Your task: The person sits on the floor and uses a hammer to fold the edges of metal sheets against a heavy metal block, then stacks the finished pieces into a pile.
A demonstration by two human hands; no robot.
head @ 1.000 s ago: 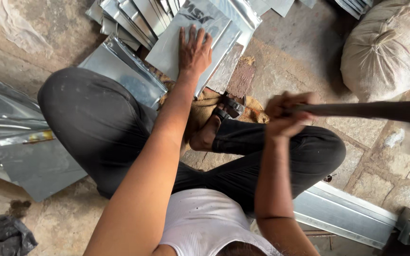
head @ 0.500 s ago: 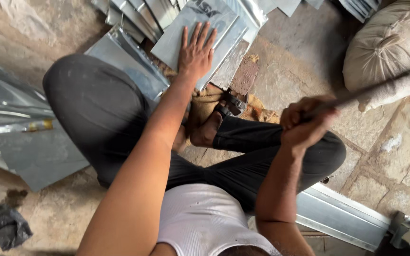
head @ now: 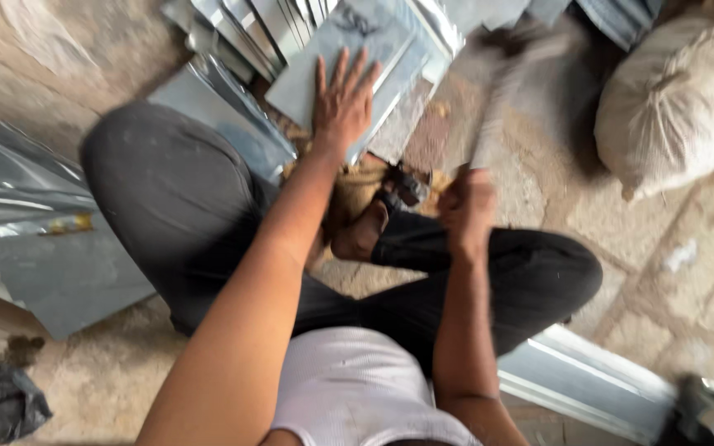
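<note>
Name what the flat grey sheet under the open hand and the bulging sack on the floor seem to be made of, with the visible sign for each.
Grey sheet under the left hand: likely thin sheet metal, smooth and dull-shiny, with crisp folded edges and pale reflections.
Sack: probably woven fabric or plastic weave, matt off-white, slumped and creased; blur hides the weave.

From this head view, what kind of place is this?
Probably an informal sheet-metal workshop on a stone floor: cut metal sheets under the left hand, right hand swinging a blurred tool, stuffed sack nearby.

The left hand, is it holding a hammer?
No, the left hand lies flat with fingers spread on a grey metal sheet; the right hand grips the blurred tool.
</note>
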